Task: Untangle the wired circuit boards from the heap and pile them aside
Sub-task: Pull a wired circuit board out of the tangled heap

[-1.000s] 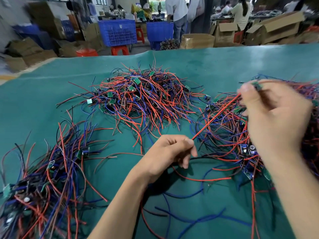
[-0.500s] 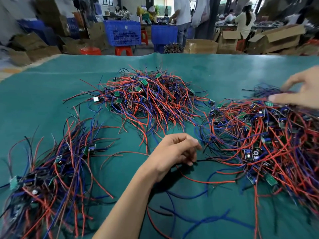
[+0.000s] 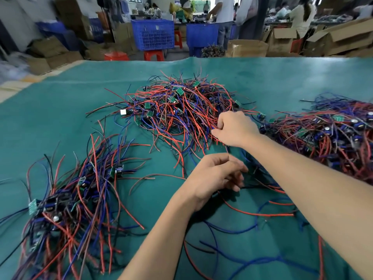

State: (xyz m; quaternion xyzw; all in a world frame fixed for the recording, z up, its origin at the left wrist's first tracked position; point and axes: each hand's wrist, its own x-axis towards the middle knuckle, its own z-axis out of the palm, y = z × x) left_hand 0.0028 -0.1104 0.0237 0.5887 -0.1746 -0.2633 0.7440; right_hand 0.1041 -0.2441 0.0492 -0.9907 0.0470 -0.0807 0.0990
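Three piles of small green circuit boards with red, blue and black wires lie on a teal table cover (image 3: 60, 118): a middle heap (image 3: 181, 110), a right heap (image 3: 331, 134) and a near-left pile (image 3: 66, 199). My right hand (image 3: 235, 128) reaches across to the right edge of the middle heap, its fingers curled around red wires there. My left hand (image 3: 216, 174) hovers low near the table's centre with fingers loosely curled; thin dark wires run under its fingertips, and whether it pinches one is unclear.
Loose red and blue wires (image 3: 252, 215) trail over the cover in front of me. Beyond the table's far edge stand blue crates (image 3: 153, 33), cardboard boxes (image 3: 335, 37), red stools and several people at work.
My right hand has swung from the far side of the right heap leftward to the middle heap and closed on wires there. My left hand has barely moved.
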